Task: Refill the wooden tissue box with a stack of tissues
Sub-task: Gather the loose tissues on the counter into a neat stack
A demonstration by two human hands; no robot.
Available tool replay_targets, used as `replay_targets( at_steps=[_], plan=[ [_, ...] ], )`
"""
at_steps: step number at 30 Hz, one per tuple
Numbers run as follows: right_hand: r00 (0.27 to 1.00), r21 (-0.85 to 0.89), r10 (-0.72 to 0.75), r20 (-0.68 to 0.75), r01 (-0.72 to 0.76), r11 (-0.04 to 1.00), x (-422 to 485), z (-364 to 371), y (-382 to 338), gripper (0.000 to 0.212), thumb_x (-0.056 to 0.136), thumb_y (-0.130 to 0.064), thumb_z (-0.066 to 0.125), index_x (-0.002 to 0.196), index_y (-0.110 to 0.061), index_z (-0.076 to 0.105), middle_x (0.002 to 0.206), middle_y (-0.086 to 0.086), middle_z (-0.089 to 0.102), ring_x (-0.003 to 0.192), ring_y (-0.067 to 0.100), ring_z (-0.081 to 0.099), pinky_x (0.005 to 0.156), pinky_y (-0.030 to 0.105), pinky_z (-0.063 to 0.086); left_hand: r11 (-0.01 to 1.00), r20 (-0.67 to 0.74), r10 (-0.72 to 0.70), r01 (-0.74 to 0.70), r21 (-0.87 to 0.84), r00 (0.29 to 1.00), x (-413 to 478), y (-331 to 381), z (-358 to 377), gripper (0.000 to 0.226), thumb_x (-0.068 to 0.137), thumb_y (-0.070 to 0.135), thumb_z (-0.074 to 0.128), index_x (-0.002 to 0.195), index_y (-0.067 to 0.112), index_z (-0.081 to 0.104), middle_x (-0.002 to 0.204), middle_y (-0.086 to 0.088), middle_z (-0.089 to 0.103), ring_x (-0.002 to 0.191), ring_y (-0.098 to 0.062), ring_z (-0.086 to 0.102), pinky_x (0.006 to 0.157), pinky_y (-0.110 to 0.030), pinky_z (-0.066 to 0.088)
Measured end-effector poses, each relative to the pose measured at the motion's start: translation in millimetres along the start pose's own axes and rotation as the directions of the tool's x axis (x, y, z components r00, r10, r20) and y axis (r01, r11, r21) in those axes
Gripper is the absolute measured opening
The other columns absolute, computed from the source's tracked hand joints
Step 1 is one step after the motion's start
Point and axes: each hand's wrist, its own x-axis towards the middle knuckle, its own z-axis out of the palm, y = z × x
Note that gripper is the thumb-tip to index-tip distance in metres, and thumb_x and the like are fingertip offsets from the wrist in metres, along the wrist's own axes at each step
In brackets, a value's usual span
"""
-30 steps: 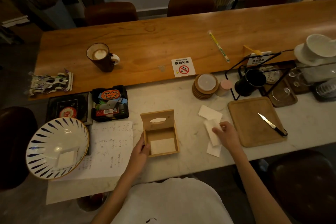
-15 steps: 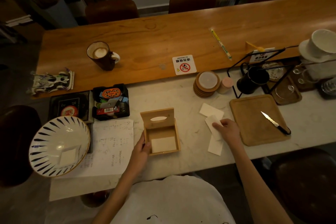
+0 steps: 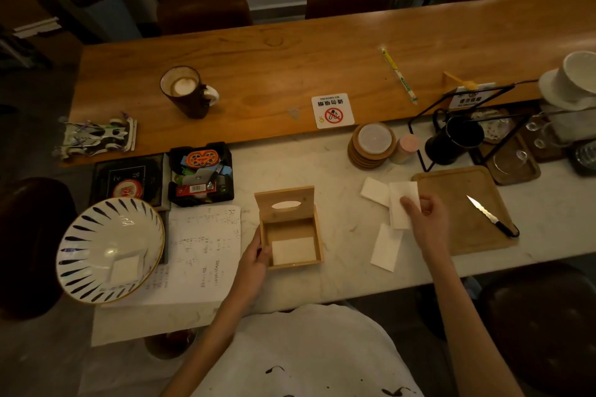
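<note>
The wooden tissue box (image 3: 317, 237) stands on the marble counter with its slotted lid (image 3: 285, 203) tipped up at the back. One white tissue (image 3: 293, 251) lies flat inside it. My left hand (image 3: 253, 259) grips the box's left wall. My right hand (image 3: 427, 224) pinches a folded white tissue (image 3: 401, 203), raised slightly off the counter. Two more tissues lie loose there: one (image 3: 374, 191) to the upper left of the held one, another (image 3: 385, 248) below it.
A wooden board (image 3: 461, 229) with a knife (image 3: 491, 216) lies right of my right hand. A striped bowl (image 3: 109, 248) holding a tissue sits far left, beside handwritten paper (image 3: 203, 251). Coasters (image 3: 371, 147), a black tray of small items (image 3: 200, 174) and a black mug (image 3: 451, 142) stand behind.
My right hand has gripped one loose tissue and lifted it a little toward the board. My left hand keeps its hold on the box.
</note>
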Motion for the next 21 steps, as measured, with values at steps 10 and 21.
replay_targets(
  at_steps=[10, 21],
  plan=[
    [0.932, 0.194, 0.360, 0.050, -0.362, 0.912, -42, 17, 46, 0.038, 0.095, -0.025, 0.062, 0.120, 0.003, 0.062, 0.113, 0.016, 0.067, 0.103, 0.031, 0.064, 0.080, 0.035, 0.053, 1.000, 0.034, 0.007, -0.007, -0.018, 0.999, 2, -4, -5, 0.050, 0.104, 0.018, 0.037, 0.152, 0.027, 0.025, 0.147, 0.002, 0.043, 0.135, -0.016, 0.040, 0.111, -0.033, 0.035],
    [0.937, -0.192, 0.329, -0.119, -0.347, 0.918, -61, 40, 40, 0.042, 0.092, -0.034, 0.065, 0.120, -0.005, 0.055, 0.117, 0.017, 0.064, 0.106, 0.035, 0.061, 0.085, 0.043, 0.050, 1.000, 0.046, 0.002, -0.001, -0.019, 0.999, 2, -4, -7, 0.052, 0.104, 0.017, 0.039, 0.152, 0.029, 0.025, 0.143, 0.007, 0.046, 0.132, -0.014, 0.043, 0.104, -0.026, 0.038]
  ],
)
